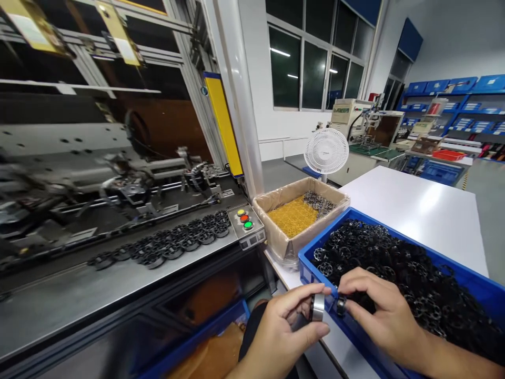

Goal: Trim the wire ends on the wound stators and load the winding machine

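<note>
My left hand [282, 323] grips a short ring-shaped part [318, 307] with a shiny silver outer band and a dark side, thumb below and fingers above. Close by on the right, my right hand [384, 310] pinches a small black round part [341, 306] between thumb and fingers. A narrow gap separates the two parts. Both hands are over the near left edge of a blue bin [305, 263], which is heaped with black spoked wheel-like parts [379, 247]. The fingers cover some of each held part.
Rows of black rings [173, 242] lie on the machine's metal ledge [102, 295] at left, beside a button box [252, 239]. A plastic-lined carton [276, 245] holds yellow and dark parts. Behind are a white fan [325, 152] and a white table [414, 210].
</note>
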The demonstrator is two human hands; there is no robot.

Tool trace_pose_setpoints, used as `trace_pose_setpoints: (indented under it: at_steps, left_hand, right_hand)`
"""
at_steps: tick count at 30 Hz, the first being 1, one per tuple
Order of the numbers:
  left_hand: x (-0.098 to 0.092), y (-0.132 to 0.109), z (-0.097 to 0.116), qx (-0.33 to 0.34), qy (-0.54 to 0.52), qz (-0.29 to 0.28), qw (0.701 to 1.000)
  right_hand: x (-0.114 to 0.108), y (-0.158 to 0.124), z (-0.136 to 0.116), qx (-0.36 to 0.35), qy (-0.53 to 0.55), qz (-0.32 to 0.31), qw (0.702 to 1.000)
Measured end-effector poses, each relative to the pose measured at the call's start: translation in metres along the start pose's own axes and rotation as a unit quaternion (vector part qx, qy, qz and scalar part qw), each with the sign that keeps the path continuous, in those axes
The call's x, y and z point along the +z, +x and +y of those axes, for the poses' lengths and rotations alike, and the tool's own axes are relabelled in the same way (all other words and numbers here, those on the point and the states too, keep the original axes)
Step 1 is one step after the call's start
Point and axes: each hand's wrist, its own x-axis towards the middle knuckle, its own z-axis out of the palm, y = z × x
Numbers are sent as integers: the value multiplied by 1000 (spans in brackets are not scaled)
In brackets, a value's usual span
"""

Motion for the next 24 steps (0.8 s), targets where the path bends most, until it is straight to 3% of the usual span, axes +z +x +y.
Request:
trace_pose_setpoints:
  at_steps: [4, 9, 16, 24]
  left_hand:
    - [11, 0, -9, -41, -84, -35, 995]
    - [18, 1, -14, -41, -106, -18, 993]
    - [15, 1, -12, -12, -80, 21, 996]
    - [12, 1, -13, -53, -116, 17, 992]
  right_hand:
    - [4, -2, -6, -24, 21, 17, 999]
    - [4, -2, -7, -40, 0, 22, 999]
    - [2, -2, -10, -84, -13, -28, 996]
    - [5, -6, -3, -171, -94, -7, 981]
